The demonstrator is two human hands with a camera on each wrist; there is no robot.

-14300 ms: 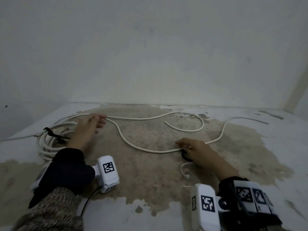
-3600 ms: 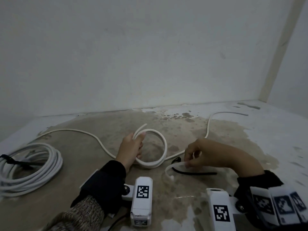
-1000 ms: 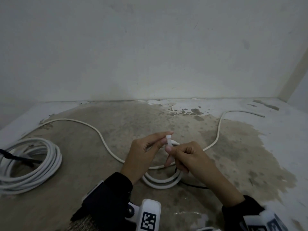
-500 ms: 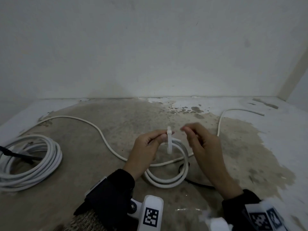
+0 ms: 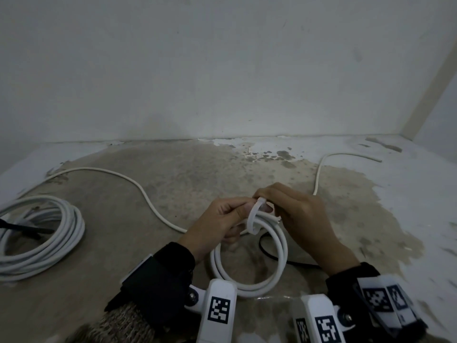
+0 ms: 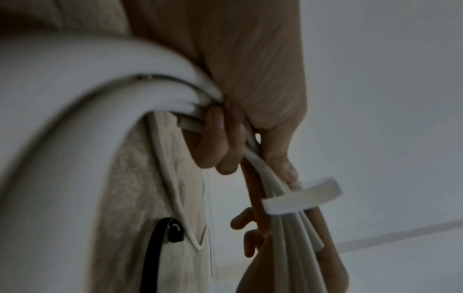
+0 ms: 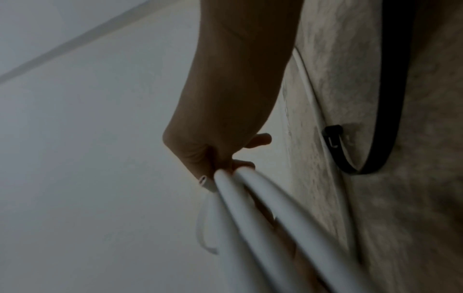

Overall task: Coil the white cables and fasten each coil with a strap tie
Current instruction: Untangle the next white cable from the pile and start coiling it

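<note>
A: Head view, item one: small coil [image 5: 249,258] of white cable, lower centre of the frame, lifted at its top by both hands, its bottom arc low near the stained floor [image 5: 148,243].
B: Grip?
A: Left hand [image 5: 217,224] has fingers curled round the gathered strands at the top. Right hand [image 5: 296,214] pinches there too, at a white strap [image 5: 254,216] looped over the bundle.
B: Handling?
A: Judged light and springy; the round jacket looks smooth, so the loops will likely spread if released. Best held where the strands cross, right beside the strap.
B: Strap closed?
A: Cannot tell. Left wrist view shows the strap [image 6: 300,196] as a flat band across the strands, one end sticking out free.
B: Item two?
A: Big coil [image 5: 42,233], left edge, bound with a dark tie.
B: Loose stock?
A: Cable tail [image 5: 133,184] snaking across mid frame; black tie [image 7: 371,138] lying on the floor, under the small coil in the head view.
</note>
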